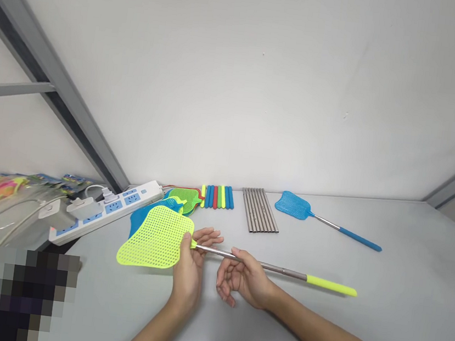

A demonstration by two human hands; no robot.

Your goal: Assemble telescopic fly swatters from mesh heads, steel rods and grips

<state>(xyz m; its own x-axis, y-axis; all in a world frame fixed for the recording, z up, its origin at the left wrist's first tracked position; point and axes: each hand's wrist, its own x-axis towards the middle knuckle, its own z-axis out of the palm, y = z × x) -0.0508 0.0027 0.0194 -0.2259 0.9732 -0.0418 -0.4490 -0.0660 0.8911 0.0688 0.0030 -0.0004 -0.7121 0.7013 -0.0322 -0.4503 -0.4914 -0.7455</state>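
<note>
A yellow-green fly swatter [156,239] with a metal shaft and a yellow-green handle lies across both hands above the table. My left hand [190,271] grips it at the neck, thumb on top at the base of the mesh head and the other fingers stretched out behind. My right hand [245,278] holds the metal shaft near its middle, its lower fingers loosely curled below. Farther back lies a blue fly swatter [294,205] with a blue handle. Loose swatter heads [187,198] in green, blue, yellow and red overlap behind the held head, which partly hides them.
Several coloured handle grips [216,197] lie in a row near the wall. Beside them are several metal tubes [259,210]. A white power strip [113,206] with plugs and cables stands at the left, next to clear plastic bags [4,198]. A wall closes the table's back.
</note>
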